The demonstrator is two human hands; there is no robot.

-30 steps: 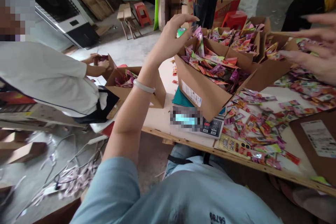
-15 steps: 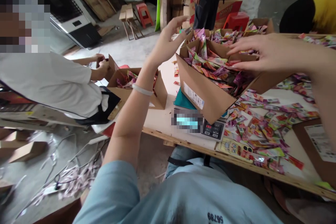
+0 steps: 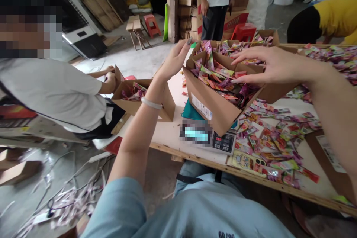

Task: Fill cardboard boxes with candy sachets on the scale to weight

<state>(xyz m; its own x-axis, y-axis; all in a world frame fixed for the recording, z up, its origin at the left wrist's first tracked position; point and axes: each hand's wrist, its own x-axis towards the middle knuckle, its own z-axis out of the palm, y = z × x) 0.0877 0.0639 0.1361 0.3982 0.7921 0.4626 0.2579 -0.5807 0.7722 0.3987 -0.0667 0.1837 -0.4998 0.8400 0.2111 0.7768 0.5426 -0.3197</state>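
Open carton point(image 3: 214, 109), filled with wrapped packets point(image 3: 220, 78), set askew on a scale point(image 3: 228, 145) upon the bench point(image 3: 164, 134), one corner jutting over the keypad. Left hand point(image 3: 177, 57) unclenched beside the carton's left edge; right hand point(image 3: 259, 65) spread above the packets, grasping nothing visible; whether either touches cannot be told. Likely faults: a knock to the jutting corner could swivel or tip the carton; a sweep of the right hand could drag packets over the rim. Loose packets point(image 3: 270, 135) and a phone point(image 3: 248, 161) crowd the scale's right; more filled cartons point(image 3: 272, 37) obstruct beyond.
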